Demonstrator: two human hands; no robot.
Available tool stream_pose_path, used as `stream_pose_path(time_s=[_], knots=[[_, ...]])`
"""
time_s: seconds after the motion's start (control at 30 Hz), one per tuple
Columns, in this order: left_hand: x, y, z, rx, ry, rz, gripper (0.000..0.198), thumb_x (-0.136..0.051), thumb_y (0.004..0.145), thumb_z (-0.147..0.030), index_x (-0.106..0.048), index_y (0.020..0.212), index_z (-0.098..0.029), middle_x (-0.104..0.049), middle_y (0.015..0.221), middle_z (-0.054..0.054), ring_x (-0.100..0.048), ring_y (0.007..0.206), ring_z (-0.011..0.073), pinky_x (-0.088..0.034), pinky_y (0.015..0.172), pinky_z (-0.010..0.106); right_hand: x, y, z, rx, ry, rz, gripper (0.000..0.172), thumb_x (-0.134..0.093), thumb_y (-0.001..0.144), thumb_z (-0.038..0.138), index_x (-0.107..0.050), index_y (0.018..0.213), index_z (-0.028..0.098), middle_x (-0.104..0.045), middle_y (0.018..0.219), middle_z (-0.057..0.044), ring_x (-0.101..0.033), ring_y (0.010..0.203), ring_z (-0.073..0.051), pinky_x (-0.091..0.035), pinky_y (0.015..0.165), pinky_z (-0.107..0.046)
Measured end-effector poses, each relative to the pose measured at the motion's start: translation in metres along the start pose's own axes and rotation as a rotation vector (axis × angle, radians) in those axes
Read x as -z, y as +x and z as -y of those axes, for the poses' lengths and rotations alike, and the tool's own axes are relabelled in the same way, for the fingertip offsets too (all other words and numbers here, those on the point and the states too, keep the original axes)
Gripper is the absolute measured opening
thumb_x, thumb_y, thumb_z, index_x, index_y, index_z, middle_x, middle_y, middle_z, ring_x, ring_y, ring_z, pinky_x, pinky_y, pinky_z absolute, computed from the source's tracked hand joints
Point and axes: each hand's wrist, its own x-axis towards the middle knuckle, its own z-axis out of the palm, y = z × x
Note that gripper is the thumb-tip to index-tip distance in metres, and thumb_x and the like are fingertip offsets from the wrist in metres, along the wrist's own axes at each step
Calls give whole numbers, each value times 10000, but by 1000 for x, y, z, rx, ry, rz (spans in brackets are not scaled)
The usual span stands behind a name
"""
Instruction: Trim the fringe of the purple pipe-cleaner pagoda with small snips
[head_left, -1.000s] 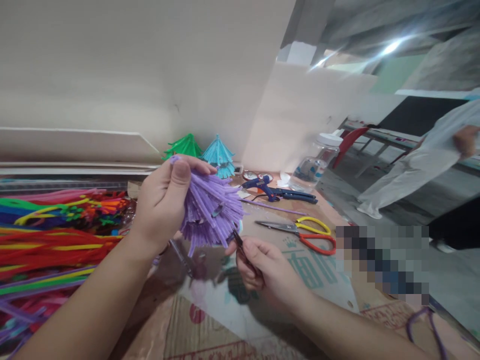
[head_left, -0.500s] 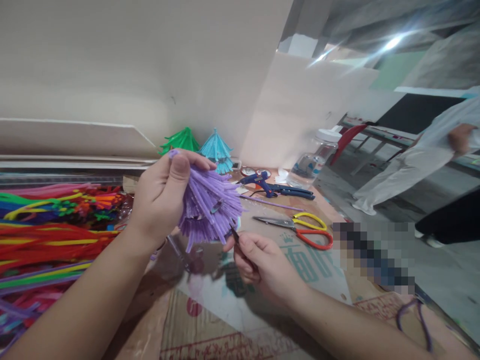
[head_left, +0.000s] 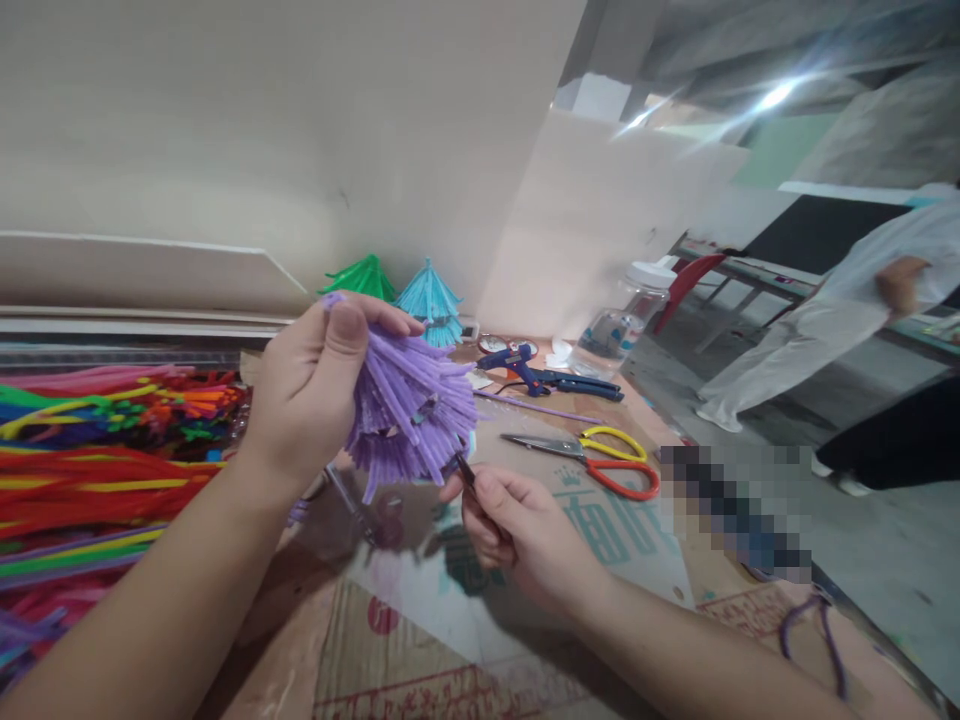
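Observation:
My left hand (head_left: 311,370) is closed round the top of a purple pipe-cleaner tree (head_left: 416,400), whose fuzzy strips fan out down and to the right in tiers. My right hand (head_left: 517,520) pinches a small dark tool with a pointed tip (head_left: 466,468). That tip touches or nearly touches the lower right ends of the purple strips; which of the two I cannot tell. My fingers hide most of the tool, so its kind does not show. To the right, on the table, lie scissors (head_left: 581,455) with one yellow and one red handle.
Bundles of coloured pipe cleaners (head_left: 97,470) fill the left side. By the wall stand a green tree (head_left: 364,277) and a light blue tree (head_left: 430,295). A blue glue gun (head_left: 517,365), dark blue pliers (head_left: 581,384) and a clear jar (head_left: 622,320) sit behind. A person (head_left: 832,310) stands at right.
The view has shifted slightly, so most things sit a little further left. Both hands keep nearly the same pose on the purple tree and the dark tool.

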Motion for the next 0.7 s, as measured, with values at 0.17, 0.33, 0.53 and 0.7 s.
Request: stream_pose_path(time_s=[0.17, 0.33, 0.53, 0.7], knots=[[-1, -1, 2, 23, -13, 10, 456, -483, 927, -597, -683, 845, -194, -725, 900, 65, -695, 912, 228, -516, 857, 393, 0, 0, 0, -2, -10, -4, 450, -746, 745, 587, -633, 760, 152, -380, 465, 106, -172, 372, -28, -127, 389, -198], [-2, -2, 3, 32, -19, 14, 424, -477, 941, -572, -683, 857, -211, -721, 914, 60, -692, 924, 231, -519, 864, 397, -1, 1, 0, -12, -7, -9, 451, -752, 736, 587, -629, 745, 153, -379, 458, 107, -169, 369, -27, -120, 384, -199], [-2, -2, 1, 21, 1, 9, 447, -478, 936, -586, -688, 848, -201, -728, 901, 62, -689, 931, 219, -517, 867, 377, -1, 1, -1, -12, -8, -19, 453, -755, 731, 591, -629, 744, 156, -371, 455, 109, -167, 371, -27, -123, 382, -196], [-2, -1, 1, 13, 1, 7, 440, -471, 946, -572, -691, 852, -204, -727, 905, 63, -688, 933, 219, -519, 875, 383, -1, 1, -1, -4, -13, -29, 454, -759, 726, 593, -634, 757, 158, -368, 458, 109, -169, 380, -30, -122, 389, -194]])
